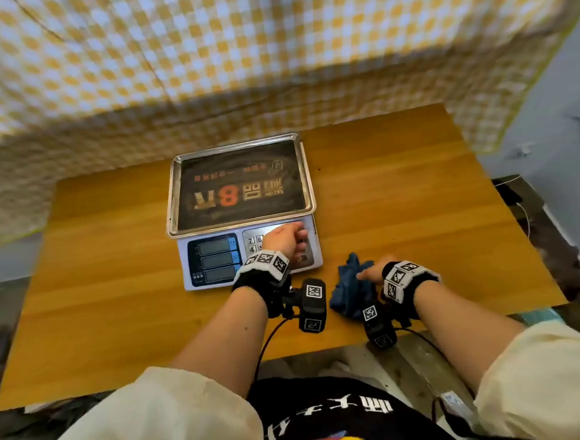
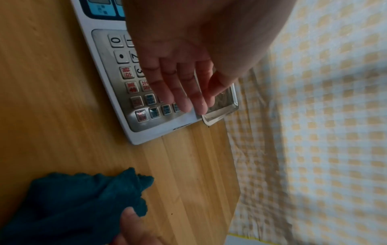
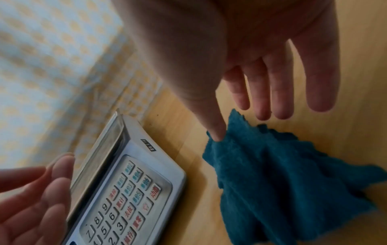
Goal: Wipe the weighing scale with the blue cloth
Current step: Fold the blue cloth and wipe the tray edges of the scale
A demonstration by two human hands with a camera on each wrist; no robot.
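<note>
Weighing scale (image 1: 243,209) sitting mid-desk, a bit toward the far edge, steel tray (image 1: 304,170) on top with a dark printed mat inside, keypad (image 2: 134,92) and three displays (image 1: 216,259) facing the near edge; left hand (image 1: 285,242) stretched over the keypad, fingers (image 2: 184,92) straight and relaxed, tips reaching the tray's front rim near its right corner, gripping nothing; can't tell from the wrist view whether resting on the keys or just above them; blue cloth (image 1: 350,289) crumpled on the wooden desk (image 1: 115,300) just right of the scale's front corner, close to the near edge, not touching the scale; right hand (image 1: 374,272) over the cloth, fingers (image 3: 280,92) spread and loose, thumb tip poking into the cloth's top fold, the other fingers apart from it, so not really gripped; yellow-and-white checked fabric (image 1: 270,49) hanging behind the far edge; black marker-tagged bands on both wrists.
</note>
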